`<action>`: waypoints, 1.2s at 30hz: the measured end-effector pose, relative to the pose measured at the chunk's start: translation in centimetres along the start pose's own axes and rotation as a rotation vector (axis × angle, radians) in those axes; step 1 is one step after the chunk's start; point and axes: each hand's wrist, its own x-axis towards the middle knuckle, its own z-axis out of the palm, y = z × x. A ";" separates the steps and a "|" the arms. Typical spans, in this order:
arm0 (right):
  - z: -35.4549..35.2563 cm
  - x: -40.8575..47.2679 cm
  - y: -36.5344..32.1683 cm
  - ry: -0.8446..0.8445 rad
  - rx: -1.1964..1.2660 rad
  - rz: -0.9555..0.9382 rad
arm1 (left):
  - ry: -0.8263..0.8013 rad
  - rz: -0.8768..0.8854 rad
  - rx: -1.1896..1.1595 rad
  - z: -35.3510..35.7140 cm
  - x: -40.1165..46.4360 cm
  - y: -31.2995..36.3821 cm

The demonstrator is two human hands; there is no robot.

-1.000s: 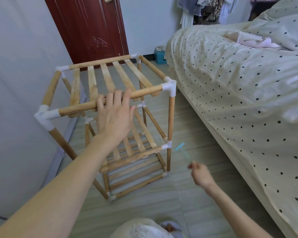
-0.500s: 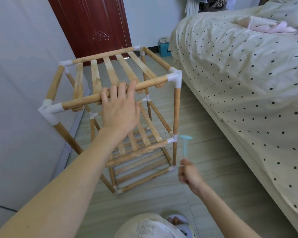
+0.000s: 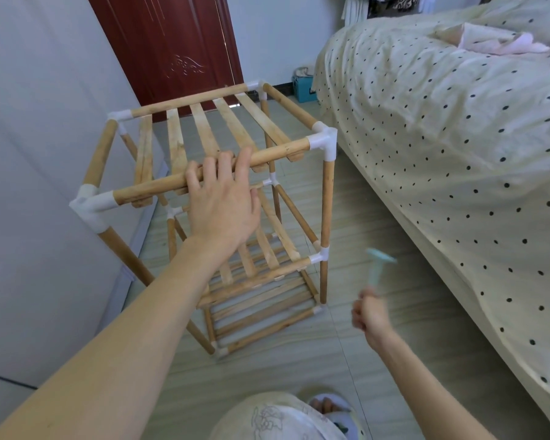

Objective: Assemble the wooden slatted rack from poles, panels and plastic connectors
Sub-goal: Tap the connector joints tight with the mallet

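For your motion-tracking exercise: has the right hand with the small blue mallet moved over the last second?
Yes. The right hand has lifted the blue mallet upright beside the rack's near right pole, from a lower tilted position.

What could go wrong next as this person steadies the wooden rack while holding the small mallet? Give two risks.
The left hand has fingers draped over the top front pole, so a swing of the light blue mallet in the right hand might hit them. The rack looks tilted, so a blow could tip it or loosen a white corner connector.
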 end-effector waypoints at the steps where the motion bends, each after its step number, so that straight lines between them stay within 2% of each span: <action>1: 0.0 0.2 0.5 -0.151 -0.085 0.030 | -0.001 -0.001 -0.001 0.0 0.1 -0.1; 2: -0.3 0.3 0.5 -0.192 -0.083 0.032 | -0.004 -0.002 -0.001 0.1 0.2 -0.2; 3: -0.6 0.6 0.0 -0.142 -0.055 0.022 | -0.010 -0.002 0.000 0.1 0.2 -0.3; 5: -0.8 0.4 -1.4 0.100 0.053 -0.071 | -0.014 -0.002 -0.001 0.1 0.4 -0.4; 6: -0.7 0.3 -1.5 0.114 -0.006 -0.087 | -0.014 -0.003 -0.004 0.1 0.4 -0.4; 7: -0.2 -0.3 -1.5 0.042 -0.084 -0.066 | -0.016 -0.002 -0.005 0.1 0.4 -0.3; 9: 0.5 -1.1 -0.4 -0.263 -0.296 0.035 | -0.023 0.009 0.005 0.2 0.6 -0.5; 10: 0.7 -1.5 -0.3 -0.337 -0.309 0.054 | -0.033 0.013 0.012 0.2 0.8 -0.8; 11: 0.9 -1.7 -0.7 -0.334 -0.278 0.049 | -0.051 0.014 0.013 0.1 1.0 -1.1; 14: 2.2 -2.3 -1.7 -0.170 -0.211 -0.114 | -0.107 0.031 -0.032 -0.3 1.6 -2.2; 15: 2.9 -2.8 -1.7 -0.191 -0.204 -0.140 | -0.135 0.052 -0.066 -0.6 1.6 -2.7; 19: 6.3 -3.9 -0.4 -0.402 -0.071 -0.032 | -0.249 0.103 -0.161 -2.2 0.7 -5.9; 24: 10.0 -3.9 -0.4 -0.401 0.091 0.059 | -0.186 -0.121 -0.054 -3.6 -2.8 -11.8; 26: 11.3 -3.5 -0.3 -0.376 0.112 0.082 | -0.198 -0.153 -0.087 -4.3 -4.0 -13.6; 28: 12.5 -3.1 -0.5 -0.381 0.174 0.116 | -0.200 -0.128 -0.128 -5.0 -4.9 -14.2; 30: 13.2 -2.5 -1.2 -0.376 0.336 0.136 | -0.176 -0.082 -0.151 -5.6 -5.3 -13.6; 32: 13.0 -1.9 -2.2 -0.343 0.448 0.095 | -0.145 -0.032 -0.225 -6.4 -5.3 -12.3; 36: 11.2 -1.4 -3.2 -0.337 0.394 0.075 | -0.176 0.174 -0.398 -7.2 -5.0 -9.6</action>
